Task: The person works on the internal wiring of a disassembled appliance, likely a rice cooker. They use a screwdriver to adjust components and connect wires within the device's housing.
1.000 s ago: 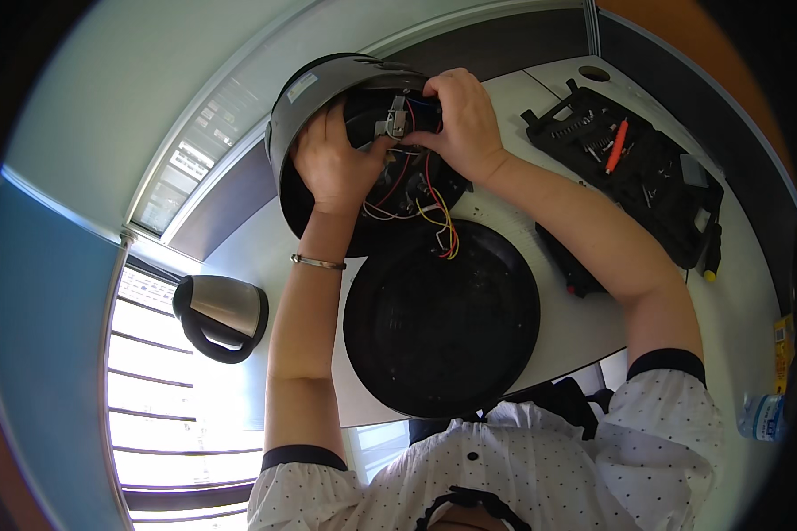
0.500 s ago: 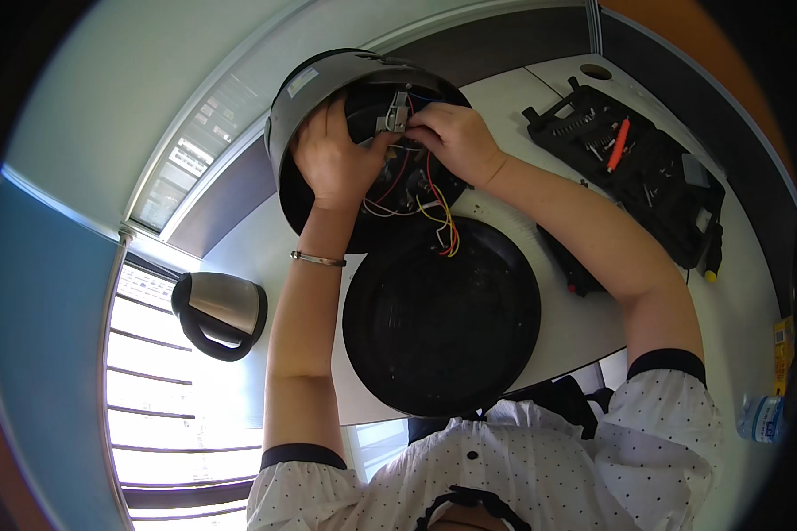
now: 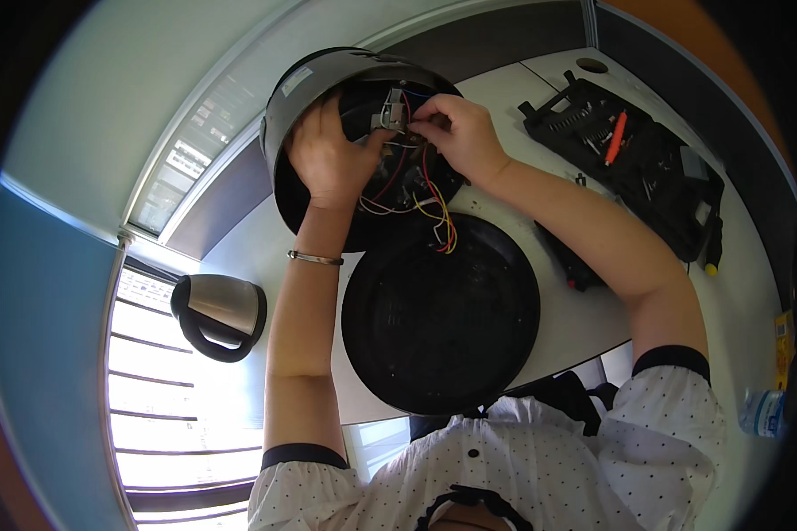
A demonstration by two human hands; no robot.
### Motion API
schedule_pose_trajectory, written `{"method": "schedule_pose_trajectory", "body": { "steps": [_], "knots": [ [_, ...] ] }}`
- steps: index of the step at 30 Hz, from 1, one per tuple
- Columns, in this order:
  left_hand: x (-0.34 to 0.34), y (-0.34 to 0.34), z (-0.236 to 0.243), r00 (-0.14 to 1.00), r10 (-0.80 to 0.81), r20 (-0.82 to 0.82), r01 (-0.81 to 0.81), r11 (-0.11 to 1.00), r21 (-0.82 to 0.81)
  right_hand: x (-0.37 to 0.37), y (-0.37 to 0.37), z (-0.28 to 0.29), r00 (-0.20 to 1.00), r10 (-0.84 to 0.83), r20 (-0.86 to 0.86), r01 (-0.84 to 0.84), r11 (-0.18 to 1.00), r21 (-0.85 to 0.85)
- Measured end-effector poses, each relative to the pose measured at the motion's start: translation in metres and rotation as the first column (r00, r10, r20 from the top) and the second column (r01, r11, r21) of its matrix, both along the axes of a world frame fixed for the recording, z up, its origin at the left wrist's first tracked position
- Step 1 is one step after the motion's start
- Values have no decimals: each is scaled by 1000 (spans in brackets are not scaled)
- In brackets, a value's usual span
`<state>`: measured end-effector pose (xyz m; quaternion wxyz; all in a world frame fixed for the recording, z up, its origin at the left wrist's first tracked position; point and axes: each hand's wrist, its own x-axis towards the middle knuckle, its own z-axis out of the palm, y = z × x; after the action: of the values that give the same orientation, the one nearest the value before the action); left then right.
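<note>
A grey and black round appliance housing (image 3: 281, 102) lies tipped on its side at the back of the table, its open underside facing me. Inside sits a small silvery metal bracket (image 3: 393, 111) among red, white, yellow and blue wires (image 3: 434, 190). My left hand (image 3: 332, 159) reaches in, fingers stretched along the inner wall and thumb beside the bracket. Right of the bracket, my right hand (image 3: 460, 137) pinches with thumb and forefinger; what lies between the fingertips is too small to make out. A black round base cover (image 3: 441, 319) lies in front, with wires hanging over its far edge.
A steel kettle (image 3: 226, 316) with a black handle stands at left. On the right lie an open black tool case (image 3: 629, 164), an orange-red tool (image 3: 616, 138) in it, and a yellow-ended screwdriver (image 3: 712, 257). A water bottle (image 3: 762, 414) is at far right. Partitions enclose the back.
My right forefinger and thumb have shifted slightly at the bracket, with a little more gap showing between them. My left hand stays in the housing; the whole view has moved a touch.
</note>
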<state>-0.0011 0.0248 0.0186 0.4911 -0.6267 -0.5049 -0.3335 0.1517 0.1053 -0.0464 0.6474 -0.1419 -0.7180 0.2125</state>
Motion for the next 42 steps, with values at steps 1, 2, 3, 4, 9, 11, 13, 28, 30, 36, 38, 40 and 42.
{"method": "schedule_pose_trajectory", "body": {
  "steps": [1, 2, 3, 4, 9, 11, 13, 28, 30, 36, 38, 40, 42],
  "knots": [
    [0, 0, 0, 1000, -2, 0, 2, 1000, 0, 0, 1, 0, 1000, 5, 5, -5, 999, -39],
    [0, 0, 0, 1000, -2, -1, 2, 1000, 0, 1, 2, 0, 1000, 12, 8, -11, 997, -78],
    [0, 0, 1, 1000, -1, 2, 1, 1000, -1, 0, 3, 0, 999, 52, -1, -52, 989, -137],
    [0, 0, 1, 1000, 0, 6, 0, 1000, -2, -1, 3, -1, 996, 92, -13, -93, 976, -195],
    [-4, 2, -2, 1000, -18, 12, 18, 999, -40, -5, 3, -6, 988, 151, -36, -155, 956, -249],
    [-4, 2, -2, 1000, -16, 6, 16, 999, -35, -7, 2, -8, 992, 120, -26, -122, 973, -197],
    [-4, 2, -3, 1000, -10, 5, 10, 999, -40, -7, 2, -8, 997, 78, -31, -81, 990, -118],
    [-3, 3, -2, 1000, -5, 0, 5, 999, -35, -11, -17, 21, 987, 154, -39, -155, 877, -454],
    [-4, 3, -2, 1000, -17, 20, 18, 999, -50, -13, -15, 24, 988, 153, 0, -134, 870, -474],
    [-5, 3, -2, 1000, -16, 14, 17, 997, -74, -24, -15, 20, 997, 71, -11, -69, 900, -431],
    [-5, 0, -1, 1000, -6, -5, 6, 996, -92, -26, -15, 20, 1000, 28, -10, -29, 924, -380],
    [-6, -2, 1, 999, -43, -13, 41, 994, -104, -26, -13, 23, 999, 38, -8, -38, 921, -387],
    [-5, -4, 2, 999, -52, -10, 50, 991, -123, -25, -14, 24, 999, 48, 3, -43, 920, -389]
  ]
}}
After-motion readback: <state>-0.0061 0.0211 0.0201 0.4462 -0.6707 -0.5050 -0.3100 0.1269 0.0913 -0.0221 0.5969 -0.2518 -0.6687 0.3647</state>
